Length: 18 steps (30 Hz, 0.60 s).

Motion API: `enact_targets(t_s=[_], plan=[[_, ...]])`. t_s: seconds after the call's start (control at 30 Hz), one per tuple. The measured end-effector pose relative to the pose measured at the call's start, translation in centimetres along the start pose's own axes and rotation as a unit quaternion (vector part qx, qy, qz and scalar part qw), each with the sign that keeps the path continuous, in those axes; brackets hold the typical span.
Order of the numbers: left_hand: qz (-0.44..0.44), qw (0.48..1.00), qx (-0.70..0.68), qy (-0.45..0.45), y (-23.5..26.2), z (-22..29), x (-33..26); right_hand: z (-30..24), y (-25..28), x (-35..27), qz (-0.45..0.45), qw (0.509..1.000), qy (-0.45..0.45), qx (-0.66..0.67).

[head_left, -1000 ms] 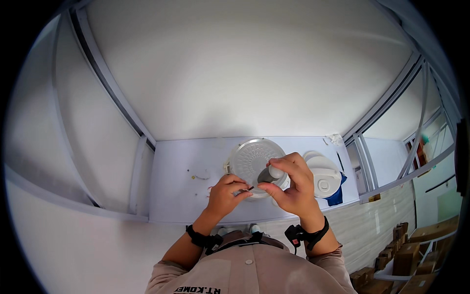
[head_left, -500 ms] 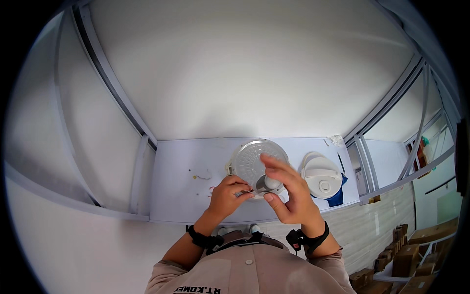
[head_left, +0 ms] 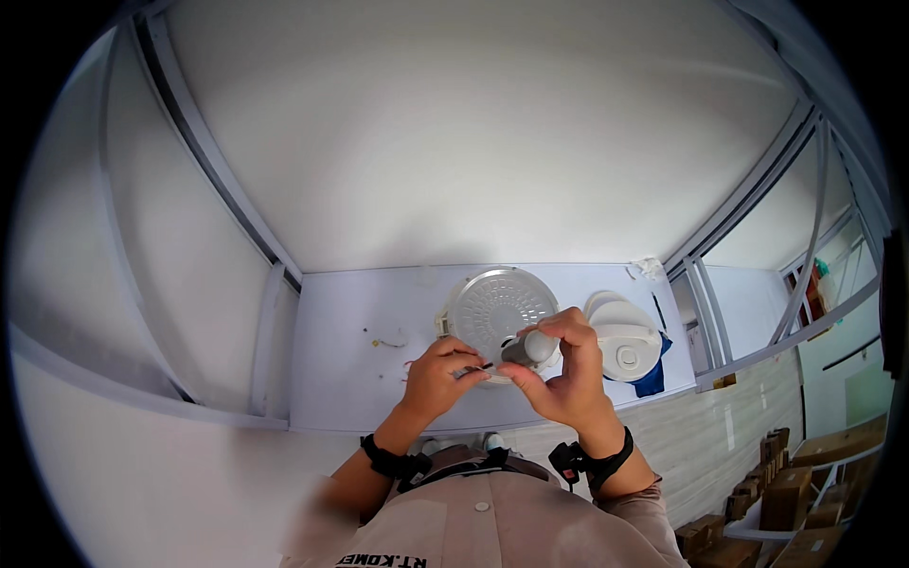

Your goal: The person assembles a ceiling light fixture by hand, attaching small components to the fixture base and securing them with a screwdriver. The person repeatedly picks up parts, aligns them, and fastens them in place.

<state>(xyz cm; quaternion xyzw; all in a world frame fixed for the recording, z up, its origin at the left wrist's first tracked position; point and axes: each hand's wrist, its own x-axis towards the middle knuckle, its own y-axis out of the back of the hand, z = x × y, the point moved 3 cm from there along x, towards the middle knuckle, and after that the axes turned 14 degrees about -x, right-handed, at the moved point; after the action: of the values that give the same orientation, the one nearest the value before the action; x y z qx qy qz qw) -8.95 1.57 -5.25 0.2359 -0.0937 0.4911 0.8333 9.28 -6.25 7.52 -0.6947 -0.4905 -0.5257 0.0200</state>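
Note:
My right hand (head_left: 571, 374) has its thumb and fingers curled round a thick grey cylindrical tool (head_left: 526, 351) with a pale rounded end. The tool is tilted over the near right part of a round silver dimpled plate (head_left: 497, 301), set in a white appliance body (head_left: 442, 324) that looks like a rice cooker. Close by on the left, my left hand (head_left: 440, 379) is closed in a pinch at the near rim. A small dark tip (head_left: 488, 366) shows at its fingertips; what it belongs to is too small to tell.
A white lid-like part (head_left: 625, 350) with a handle lies at the right, partly on a blue cloth (head_left: 650, 381). Small wired pieces (head_left: 383, 343) lie at the left of the white table (head_left: 331, 388). A thin dark rod (head_left: 659, 310) and crumpled white plastic (head_left: 650, 269) are far right.
My right hand, spread open beside the grey tool before, has closed round it. The tool has shifted slightly right and away from me. My left hand stays in its pinch at the same place.

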Motion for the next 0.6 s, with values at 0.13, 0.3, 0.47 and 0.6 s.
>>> enact_targets(t_s=[0.13,0.3,0.47,0.6], plan=[[0.004,1.0,0.001,-0.003,-0.3,-0.1,-0.2,0.6,0.1,0.3,0.012,1.0,-0.01,-0.005],[0.004,1.0,-0.01,-0.02,-0.3,0.0,-0.1,0.4,0.3,0.4,-0.016,1.0,-0.013,0.015],[0.002,0.999,-0.019,-0.042,-0.3,-0.6,0.2,0.8,0.7,0.8,-0.074,0.994,-0.038,0.068],[0.011,0.999,-0.007,-0.049,-0.5,-0.6,0.2,0.6,1.1,1.8,-0.057,0.995,-0.041,0.068]])
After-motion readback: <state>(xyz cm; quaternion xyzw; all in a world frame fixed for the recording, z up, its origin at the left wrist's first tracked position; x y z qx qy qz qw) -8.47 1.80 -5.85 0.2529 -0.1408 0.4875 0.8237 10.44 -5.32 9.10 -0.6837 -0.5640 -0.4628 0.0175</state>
